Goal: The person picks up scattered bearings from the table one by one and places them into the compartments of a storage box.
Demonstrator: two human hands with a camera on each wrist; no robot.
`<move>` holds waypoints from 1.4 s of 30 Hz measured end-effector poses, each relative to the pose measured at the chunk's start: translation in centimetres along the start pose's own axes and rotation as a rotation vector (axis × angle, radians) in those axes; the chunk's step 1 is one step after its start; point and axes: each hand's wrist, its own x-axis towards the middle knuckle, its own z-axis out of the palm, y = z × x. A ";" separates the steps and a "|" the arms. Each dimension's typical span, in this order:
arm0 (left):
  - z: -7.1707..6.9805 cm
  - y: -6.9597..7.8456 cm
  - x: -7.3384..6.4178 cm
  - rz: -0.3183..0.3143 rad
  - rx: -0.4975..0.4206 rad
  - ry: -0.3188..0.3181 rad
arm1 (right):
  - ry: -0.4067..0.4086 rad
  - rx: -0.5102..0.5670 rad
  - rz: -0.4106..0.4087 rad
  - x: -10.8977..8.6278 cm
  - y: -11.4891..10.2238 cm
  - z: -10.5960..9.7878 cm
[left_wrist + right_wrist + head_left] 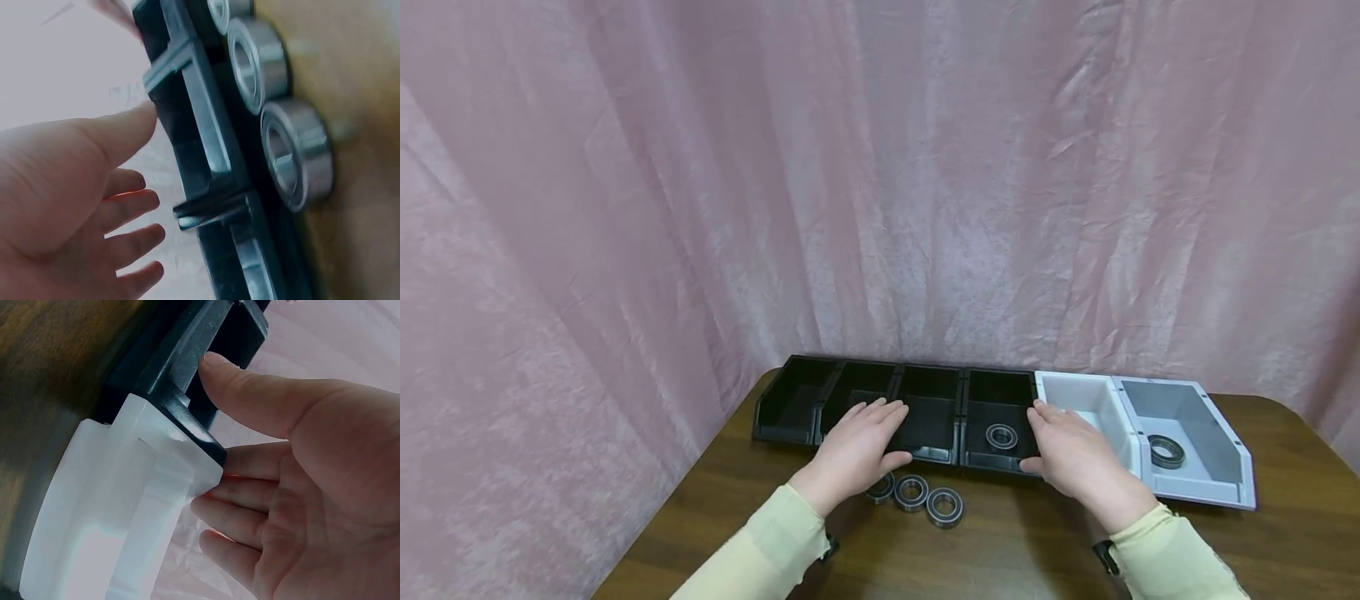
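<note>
My left hand [857,446] hovers over the front of the second and third black bins [928,421], its fingers straight and the thumb spread, holding nothing. Just below it three steel ball bearings [931,508] stand out on the table, the leftmost partly hidden by the hand. My right hand [1071,454] is at the border of the rightmost black bin [981,458] and the white bin [1078,385]. Its fingers extend too, and the right wrist view shows the thumb by the black rim. Another bearing [990,438] lies in that black bin.
A grey bin [1213,479] at the right end of the row contains a bearing [1167,463]. The brown wooden table [1000,550] has rounded far corners. Behind the bins hangs a pink curtain [880,183].
</note>
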 end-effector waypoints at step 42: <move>2.5 5.8 -2.8 0.211 0.005 -0.068 | -0.027 0.026 -0.015 -0.3 0.1 -0.3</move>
